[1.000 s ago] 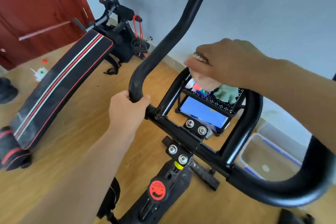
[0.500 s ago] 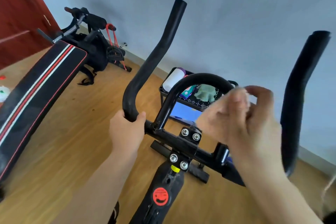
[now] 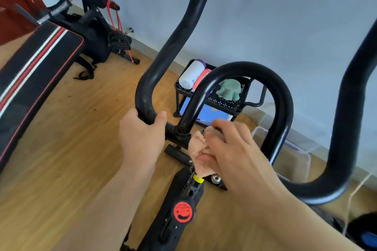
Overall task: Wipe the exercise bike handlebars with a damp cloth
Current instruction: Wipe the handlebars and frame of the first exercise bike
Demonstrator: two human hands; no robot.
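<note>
head view of an exercise bike's black tubular metal handlebars (image 3: 171, 43) over a wooden plank floor (image 3: 71, 128). the left hand (image 3: 140, 136) grips the low bend of the left outer bar, fingers curled behind the tube and thumb wrapped across its front. the right hand (image 3: 230, 149) holds a bunched peach-coloured fabric cloth (image 3: 199, 149), fingers curled round it, and presses it onto the centre crossbar just beside the left foot of the black inner loop bar (image 3: 255, 67). part of the cloth hangs below the hand, above a small yellow tag (image 3: 198, 179) and a round red plastic knob (image 3: 183, 212) on the stem. behind the loop, near the pale blue-grey wall (image 3: 265, 16), stands a black perforated metal cart (image 3: 228, 102) carrying a white cylindrical bottle (image 3: 192, 74) lying on its side and a crumpled green rag (image 3: 229, 87). at left lies a black padded bench with red and white stripes (image 3: 36, 63).
</note>
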